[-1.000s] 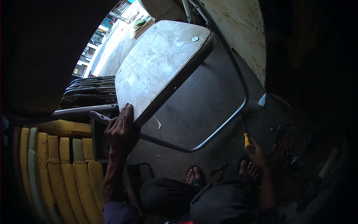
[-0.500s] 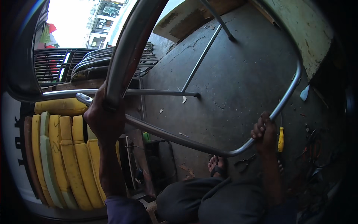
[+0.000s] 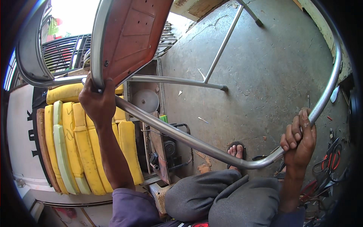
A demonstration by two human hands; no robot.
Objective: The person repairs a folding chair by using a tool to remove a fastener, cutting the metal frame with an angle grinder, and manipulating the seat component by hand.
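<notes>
Since the earlier frame, half a second back, the chair's seat panel has swung further round, so that its red-brown underside now faces the view, and the tubular frame reaches further to the right, with the right hand riding along on it.

Left hand: grip clamped on the lower end of the seat panel's metal rim, next to the point where the tube passes; some of its fingers are hidden behind the rim. Right hand: grip closed round the tubular frame at its right-hand bend, fingers curled over the tube, knuckles showing.

Position of the chair: held in front of the person, seat panel tilted steeply at upper left, tube loop spanning from the left hand across to the right edge of the view. Two legs with dark tips extend over the floor, joined by a slanting brace; whether the tips touch the floor cannot be told.

Edges and room: the widest room lies over the floor inside the loop, between brace and right hand. Left side is tight, with yellow foam pads packed just beside the left forearm. The loop's lower bend passes near the knees and over the sandalled foot. Orange-handled tools lie on the floor to the right of the right hand.
</notes>
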